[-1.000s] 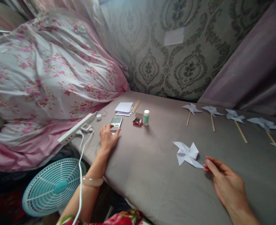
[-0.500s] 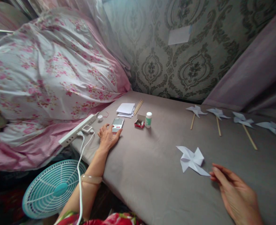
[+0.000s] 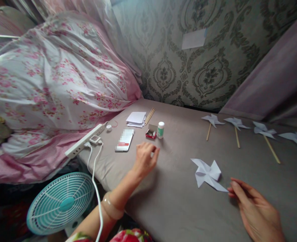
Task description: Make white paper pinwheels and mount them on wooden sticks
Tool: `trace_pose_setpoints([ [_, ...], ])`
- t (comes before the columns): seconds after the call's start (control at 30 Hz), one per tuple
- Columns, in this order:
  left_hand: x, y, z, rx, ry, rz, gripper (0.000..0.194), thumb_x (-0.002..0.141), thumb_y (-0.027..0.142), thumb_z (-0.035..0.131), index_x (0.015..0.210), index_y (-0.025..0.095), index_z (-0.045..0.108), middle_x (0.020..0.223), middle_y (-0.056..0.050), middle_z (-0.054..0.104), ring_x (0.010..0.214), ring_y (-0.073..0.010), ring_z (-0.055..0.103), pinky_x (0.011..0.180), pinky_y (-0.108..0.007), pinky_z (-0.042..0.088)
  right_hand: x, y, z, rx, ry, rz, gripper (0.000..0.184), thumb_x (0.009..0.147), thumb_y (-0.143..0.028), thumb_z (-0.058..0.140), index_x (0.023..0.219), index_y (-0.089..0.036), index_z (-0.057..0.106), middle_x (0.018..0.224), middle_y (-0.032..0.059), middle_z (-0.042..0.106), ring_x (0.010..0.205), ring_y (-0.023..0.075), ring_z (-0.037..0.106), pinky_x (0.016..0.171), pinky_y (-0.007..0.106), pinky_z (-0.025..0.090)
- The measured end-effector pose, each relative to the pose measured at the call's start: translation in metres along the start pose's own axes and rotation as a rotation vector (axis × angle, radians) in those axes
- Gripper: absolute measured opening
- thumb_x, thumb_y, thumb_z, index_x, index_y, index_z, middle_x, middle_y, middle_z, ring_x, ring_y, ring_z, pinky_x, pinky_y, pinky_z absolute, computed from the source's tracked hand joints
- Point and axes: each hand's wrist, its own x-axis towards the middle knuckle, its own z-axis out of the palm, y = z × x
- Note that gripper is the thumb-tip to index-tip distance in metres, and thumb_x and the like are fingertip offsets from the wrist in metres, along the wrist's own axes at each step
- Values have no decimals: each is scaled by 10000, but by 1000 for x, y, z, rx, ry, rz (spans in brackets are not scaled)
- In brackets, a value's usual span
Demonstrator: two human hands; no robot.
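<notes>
The left hand has just left the phone by the table's left edge and is nearer the red box; its fingers curl loosely, their contents unclear. This seems to free it for the paper pinwheel, well in from the far edge, one tip pinched in the right hand's fingers.
</notes>
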Motion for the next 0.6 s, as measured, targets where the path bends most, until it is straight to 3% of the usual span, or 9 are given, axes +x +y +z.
trace_pose_setpoints([
  [0.1,-2,56,28,-82,-253,144,233,886,379,506,979,189,605,977,-71,641,938,-215,561,838,-353,394,1,2,-1,-45,22,-9,516,454,-440,871,858,-174,690,705,-22,647,601,58,568,530,68,489],
  [0.23,9,98,61,-98,-428,101,422,854,494,525,1050,126,588,1083,-134,603,1005,-248,556,861,-345,438,6,7,-4,-121,21,-37,520,495,-502,839,845,-162,660,627,-27,625,538,71,545,464,114,459],
  [0.47,28,106,83,-171,-473,24,330,843,431,566,987,142,636,1032,-120,616,1016,-240,562,874,-325,446,3,3,3,-117,-39,-101,466,583,-531,786,827,-168,626,588,-35,605,506,76,525,471,168,426],
  [0.6,38,101,92,-244,-465,8,274,837,356,575,965,131,664,967,-121,636,954,-221,588,845,-316,455,3,-3,11,-65,-38,-121,484,552,-550,786,804,-174,614,586,-40,591,518,90,533,475,192,421],
])
